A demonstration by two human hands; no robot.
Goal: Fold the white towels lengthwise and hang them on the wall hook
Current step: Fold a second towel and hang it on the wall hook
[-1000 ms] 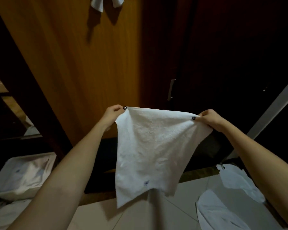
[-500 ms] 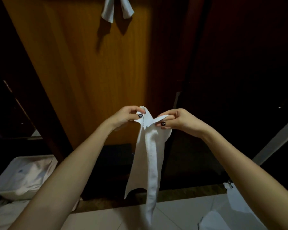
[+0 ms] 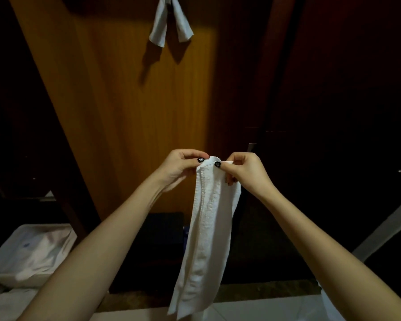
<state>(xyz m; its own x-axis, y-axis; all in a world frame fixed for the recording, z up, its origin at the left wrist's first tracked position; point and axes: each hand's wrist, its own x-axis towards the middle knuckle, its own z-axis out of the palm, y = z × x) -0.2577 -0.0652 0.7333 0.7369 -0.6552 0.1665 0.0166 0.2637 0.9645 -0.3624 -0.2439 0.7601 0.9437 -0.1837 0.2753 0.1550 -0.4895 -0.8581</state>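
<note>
A white towel (image 3: 206, 230) hangs straight down in front of me, folded lengthwise into a narrow strip. My left hand (image 3: 181, 167) and my right hand (image 3: 245, 172) pinch its top edge close together, thumbs on the near side. Above, a second white towel (image 3: 169, 22) hangs on the wooden wall panel (image 3: 130, 107), its two ends spread apart; the hook itself is hidden behind it.
A white bin (image 3: 30, 253) holding white cloth sits at the lower left. Dark cabinet doors (image 3: 333, 112) fill the right side. A pale tiled floor (image 3: 252, 309) shows at the bottom, and a grey bar (image 3: 389, 225) slants at the right.
The towel went from spread wide between my hands to folded into a narrow strip as my hands came together. The view tilted upward, showing more of the hanging towel.
</note>
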